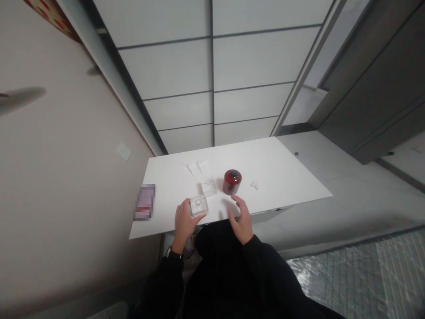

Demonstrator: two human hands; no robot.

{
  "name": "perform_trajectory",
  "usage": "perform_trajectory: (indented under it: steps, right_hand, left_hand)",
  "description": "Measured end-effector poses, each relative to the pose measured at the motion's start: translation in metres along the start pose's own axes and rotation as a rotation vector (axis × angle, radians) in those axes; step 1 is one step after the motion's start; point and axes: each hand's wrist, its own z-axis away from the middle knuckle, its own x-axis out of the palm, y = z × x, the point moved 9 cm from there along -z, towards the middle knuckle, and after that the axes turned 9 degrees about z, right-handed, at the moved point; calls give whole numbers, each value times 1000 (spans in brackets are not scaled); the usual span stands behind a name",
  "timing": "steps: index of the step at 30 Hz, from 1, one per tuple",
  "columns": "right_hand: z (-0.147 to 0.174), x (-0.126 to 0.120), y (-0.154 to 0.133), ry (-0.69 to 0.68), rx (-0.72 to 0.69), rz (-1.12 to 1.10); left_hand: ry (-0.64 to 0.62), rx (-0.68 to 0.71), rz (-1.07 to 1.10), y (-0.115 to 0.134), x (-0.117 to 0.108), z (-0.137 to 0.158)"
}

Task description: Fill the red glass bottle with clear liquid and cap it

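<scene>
My left hand (184, 223) grips a small clear plastic box (198, 206) with something white inside, held just above the near edge of the white table (282, 177). My right hand (241, 218) hovers with fingers apart, holding nothing, a little in front of a dark red round jar (232, 181). A second clear box part (209, 187) lies between the held box and the jar.
Two small white packets (196, 167) lie farther back on the table. A tiny white object (254, 184) sits right of the jar. A blurred card (145, 202) lies at the table's left edge. A wall stands at left, sliding panels behind.
</scene>
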Motion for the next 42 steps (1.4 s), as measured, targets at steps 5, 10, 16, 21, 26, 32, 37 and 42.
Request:
perform_trajectory:
  steps: [5, 10, 16, 21, 26, 32, 37, 42]
  right_hand:
    - [-89, -43, -18, 222, -96, 37]
    - [-131, -2, 7, 69, 26, -125]
    - [-107, 4, 19, 215, 48, -259]
    - [-104, -2, 11, 262, 2, -292]
    - [-108, 3, 12, 204, -39, -261]
    - [-108, 2, 16, 164, -94, -200]
    - [-101, 3, 19, 86, -69, -172]
    - [-93, -1, 36, -26, 114, -113]
  left_hand:
    - [6, 25, -19, -4, 3, -2]
    - [-17, 14, -17, -4, 4, -1]
    - [-43, 5, -38, -6, 8, 5]
    - [-82, 12, -72, -4, 10, 5]
    - [-82, 17, -76, -9, 11, 4]
    - [-79, -10, -71, -6, 10, 1]
    - [-73, -9, 89, 2, 0, -1]
    - [86, 9, 331, 15, -30, 16]
